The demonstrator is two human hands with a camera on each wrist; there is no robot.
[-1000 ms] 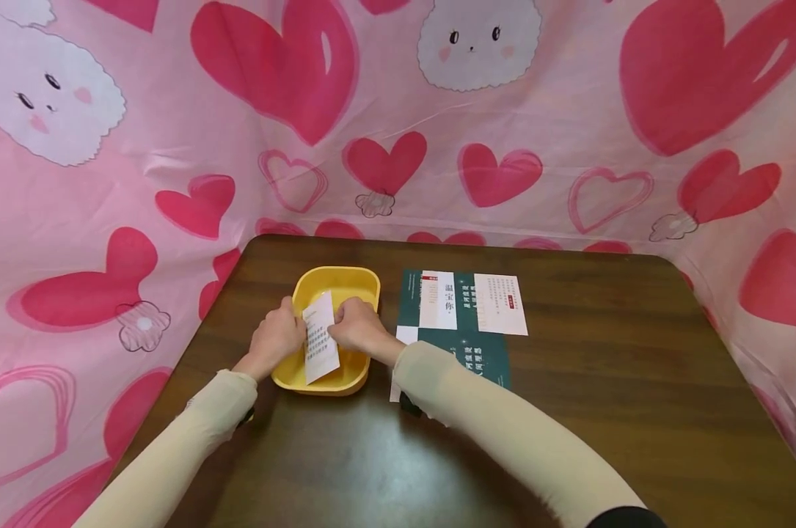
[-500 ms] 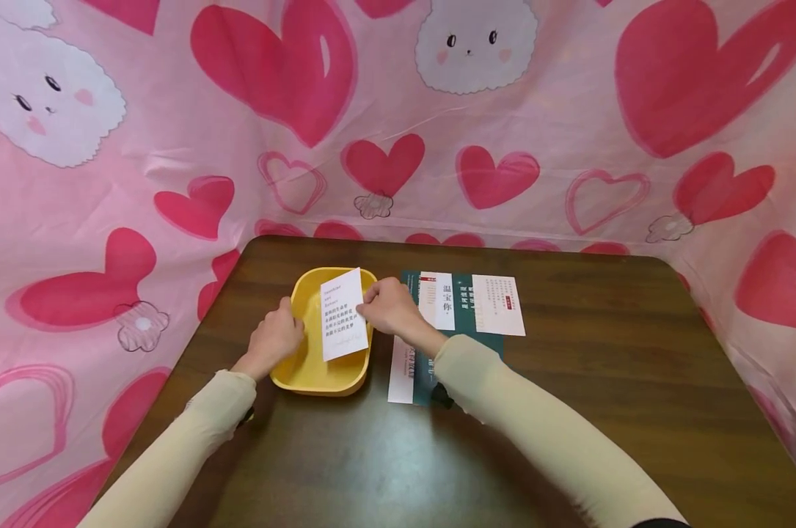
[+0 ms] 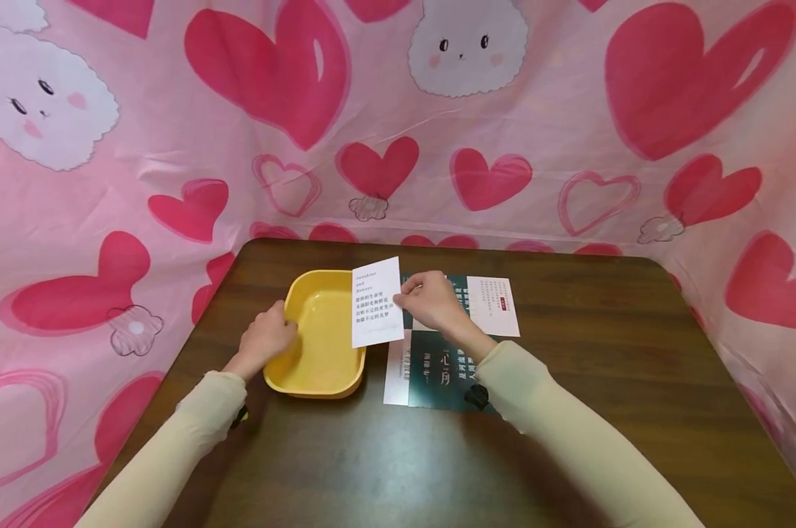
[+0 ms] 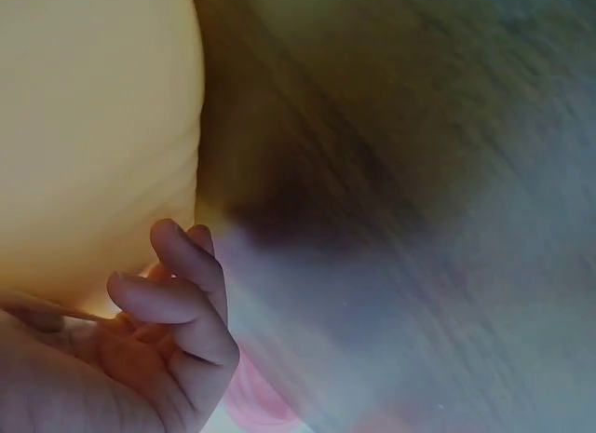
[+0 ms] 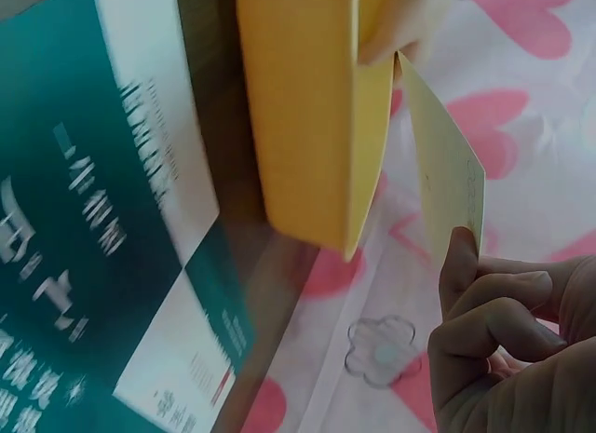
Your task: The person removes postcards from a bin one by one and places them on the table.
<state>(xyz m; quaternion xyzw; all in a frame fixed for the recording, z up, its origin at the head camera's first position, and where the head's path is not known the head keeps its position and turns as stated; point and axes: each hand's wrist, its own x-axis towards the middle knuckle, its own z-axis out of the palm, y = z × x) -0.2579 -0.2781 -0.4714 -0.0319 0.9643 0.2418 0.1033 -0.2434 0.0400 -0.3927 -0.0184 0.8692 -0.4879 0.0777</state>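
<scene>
My right hand [image 3: 432, 299] pinches a white card [image 3: 376, 312] with printed lines by its right edge. The card is held up above the right rim of a yellow plastic tray [image 3: 321, 341], partly overlapping it in the head view. In the right wrist view thumb and fingers [image 5: 458, 265] meet at the card's edge. My left hand [image 3: 263, 341] grips the tray's left rim; in the left wrist view its fingers [image 4: 182, 307] curl against the tray's outer wall. No cards show inside the tray.
Right of the tray, several green and white printed cards [image 3: 437, 381] lie flat in two rows, partly hidden by my right hand. The dark wooden table [image 3: 602, 352] meets a pink heart-patterned cloth [image 3: 543, 95] at the back and sides.
The card has come up out of the tray and moved right in my right hand, now facing the head camera. My left hand has stayed at the tray's left rim.
</scene>
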